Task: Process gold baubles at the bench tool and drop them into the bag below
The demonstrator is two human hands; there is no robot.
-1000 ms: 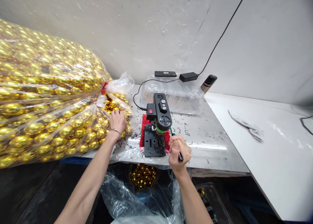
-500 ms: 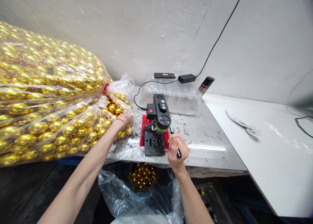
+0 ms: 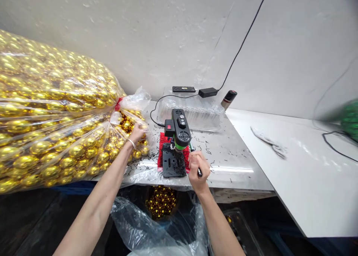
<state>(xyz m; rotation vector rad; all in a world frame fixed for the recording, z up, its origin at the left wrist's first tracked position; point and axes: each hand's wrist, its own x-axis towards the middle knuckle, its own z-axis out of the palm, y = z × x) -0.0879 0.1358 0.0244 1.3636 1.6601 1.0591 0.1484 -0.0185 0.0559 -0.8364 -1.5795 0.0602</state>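
A big clear plastic bag (image 3: 56,136) full of shiny gold balls lies on the left, gathered with a red tie (image 3: 118,104). My left hand (image 3: 137,132) is in the bag's opening among the gold balls (image 3: 126,126); its fingers are partly covered, so what they hold is not visible. My right hand (image 3: 199,170) is wrapped round the black-ended lever handle (image 3: 199,172) of a small bench drill press (image 3: 181,129). The press has a black head with a green collar and a black slotted base plate (image 3: 170,166), standing on a red mat (image 3: 162,153).
Clear plastic trays (image 3: 192,116) behind the press carry a phone (image 3: 184,89) and a power adapter (image 3: 208,92). A spray can (image 3: 228,99) leans nearby. Black shavings litter the metal table (image 3: 235,159). A glove (image 3: 269,142) lies right. Below, a plastic-lined bin (image 3: 134,222) holds gold balls.
The view has shifted slightly to the right. My left hand has moved a little up and back within the bag's opening. My right hand stays on the lever handle.
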